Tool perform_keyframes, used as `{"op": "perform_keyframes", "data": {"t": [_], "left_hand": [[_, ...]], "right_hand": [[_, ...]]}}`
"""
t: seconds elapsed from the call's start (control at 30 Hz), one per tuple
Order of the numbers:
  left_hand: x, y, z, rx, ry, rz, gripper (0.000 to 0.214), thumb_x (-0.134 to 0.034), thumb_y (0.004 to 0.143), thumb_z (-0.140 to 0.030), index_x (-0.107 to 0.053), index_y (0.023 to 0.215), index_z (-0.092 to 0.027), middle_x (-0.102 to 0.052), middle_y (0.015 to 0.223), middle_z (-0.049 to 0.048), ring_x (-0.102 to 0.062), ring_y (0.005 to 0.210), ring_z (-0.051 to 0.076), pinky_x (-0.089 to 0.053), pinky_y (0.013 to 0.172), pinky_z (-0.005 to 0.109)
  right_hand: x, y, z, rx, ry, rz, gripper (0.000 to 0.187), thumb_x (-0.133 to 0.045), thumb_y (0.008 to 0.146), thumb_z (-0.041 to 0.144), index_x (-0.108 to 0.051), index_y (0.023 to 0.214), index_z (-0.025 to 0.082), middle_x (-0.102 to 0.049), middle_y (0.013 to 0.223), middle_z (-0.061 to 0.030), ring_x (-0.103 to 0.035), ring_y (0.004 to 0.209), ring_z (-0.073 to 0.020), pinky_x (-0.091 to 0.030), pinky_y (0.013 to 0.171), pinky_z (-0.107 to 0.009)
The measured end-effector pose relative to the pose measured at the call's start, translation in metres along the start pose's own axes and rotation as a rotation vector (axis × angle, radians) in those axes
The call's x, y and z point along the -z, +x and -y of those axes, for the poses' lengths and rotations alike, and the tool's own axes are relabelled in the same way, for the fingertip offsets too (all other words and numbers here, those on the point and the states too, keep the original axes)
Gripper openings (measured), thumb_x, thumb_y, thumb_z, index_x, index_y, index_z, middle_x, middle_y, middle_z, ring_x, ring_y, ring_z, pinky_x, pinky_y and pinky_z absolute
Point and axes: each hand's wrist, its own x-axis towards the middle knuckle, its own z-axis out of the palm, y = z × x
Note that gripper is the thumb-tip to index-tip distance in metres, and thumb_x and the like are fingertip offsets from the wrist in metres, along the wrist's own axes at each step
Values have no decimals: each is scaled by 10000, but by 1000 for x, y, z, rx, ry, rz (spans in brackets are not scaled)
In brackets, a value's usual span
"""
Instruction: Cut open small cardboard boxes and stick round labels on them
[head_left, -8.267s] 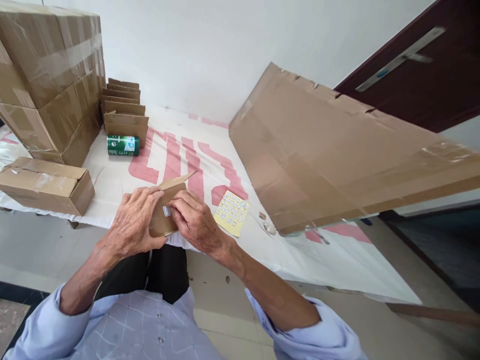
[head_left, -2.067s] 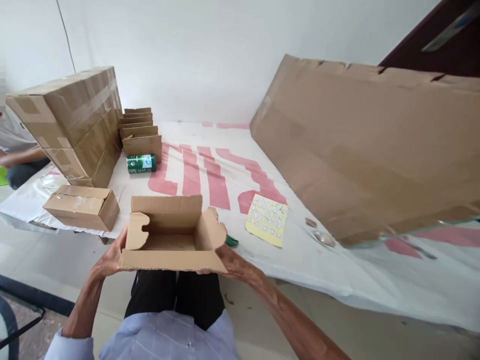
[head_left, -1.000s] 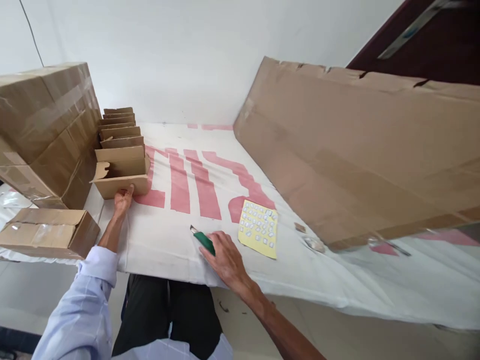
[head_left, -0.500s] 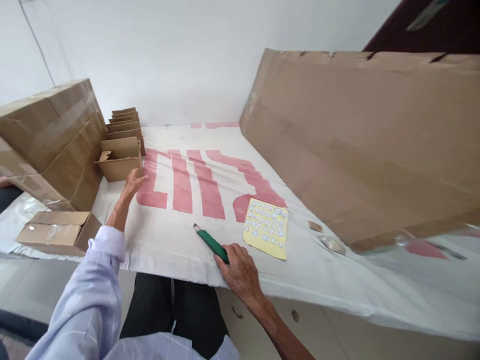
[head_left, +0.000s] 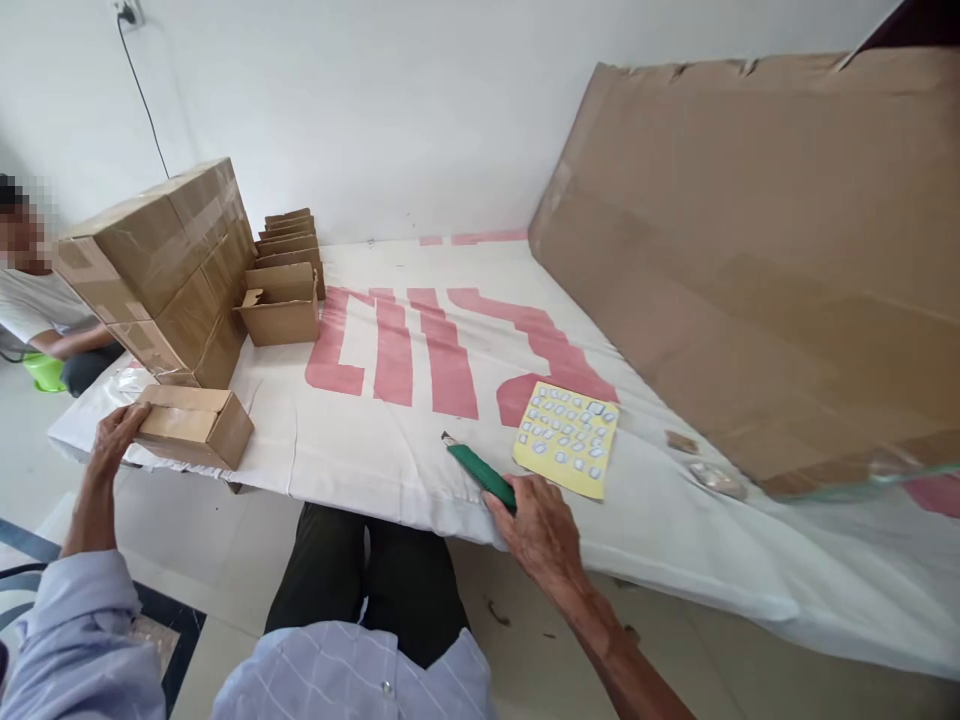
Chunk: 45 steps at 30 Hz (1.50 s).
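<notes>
My right hand [head_left: 541,528] is closed around the back end of a green utility knife [head_left: 480,474]. The knife lies low over the white cloth near the front edge, its short blade pointing away and to the left. At far left, my left hand [head_left: 118,432] grips the left end of a closed, taped cardboard box [head_left: 184,418] at the table's front edge. Its fingertips are partly hidden against the box. A yellow sheet with several small whitish pieces [head_left: 566,440] lies just beyond my right hand.
Large taped cartons [head_left: 161,245] are stacked on the left, beside an open small box [head_left: 283,318] and a row of more boxes [head_left: 291,232]. A big cardboard panel [head_left: 750,260] leans at right. A seated person [head_left: 45,300] is at far left, near a green container [head_left: 45,372].
My left hand has moved from beside the open small box, left and toward me, onto the closed box. The view has turned left. My right hand still holds the knife.
</notes>
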Motion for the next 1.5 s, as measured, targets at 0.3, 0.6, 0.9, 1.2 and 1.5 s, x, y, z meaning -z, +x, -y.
{"op": "perform_keyframes", "data": {"t": [0.3, 0.6, 0.9, 1.2, 1.5], "left_hand": [[-97, -76, -67, -113, -244, 233, 805, -557, 888, -733, -623, 1453, -163, -712, 1415, 173, -647, 1334, 383, -502, 1136, 489], [-118, -94, -87, -410, -617, 505, 1127, -833, 768, -678, -346, 1667, -205, -391, 1721, 189, -416, 1566, 443, -431, 1255, 569], [-146, -78, -73, -510, -960, 589, 1111, -1001, 598, -507, -410, 1506, -263, -492, 1577, 177, -475, 1514, 413, -405, 1255, 593], [-152, -114, -67, -468, -993, 525, 945, -1024, 564, -486, -406, 1251, -290, -426, 1617, 188, -437, 1551, 417, -494, 1136, 544], [-146, -129, -72, -527, -940, 485, 857, -985, 615, -516, -472, 1259, -279, -454, 1569, 184, -512, 1472, 394, -540, 1102, 557]], "right_hand": [[18, 10, 26, -83, -59, 33, 299, -554, 995, 348, -673, 1183, 147, -685, 1132, -187, -610, 1051, -352, -489, 802, -437], [38, 38, 73, -60, 632, 108, 395, -551, 1023, 471, -653, 1316, 228, -680, 1325, -161, -679, 1183, -301, -598, 933, -450], [40, 63, 120, 65, 763, 221, 475, -517, 1051, 441, -558, 1485, 252, -636, 1463, -152, -678, 1253, -289, -608, 983, -457], [24, 35, 26, -89, -212, 407, 196, -586, 1010, 305, -670, 1095, 149, -684, 1112, -190, -640, 1056, -328, -505, 878, -417], [50, 54, 47, -124, 245, 24, 282, -411, 1022, 395, -633, 1047, 221, -685, 949, -111, -629, 905, -285, -510, 788, -391]]}}
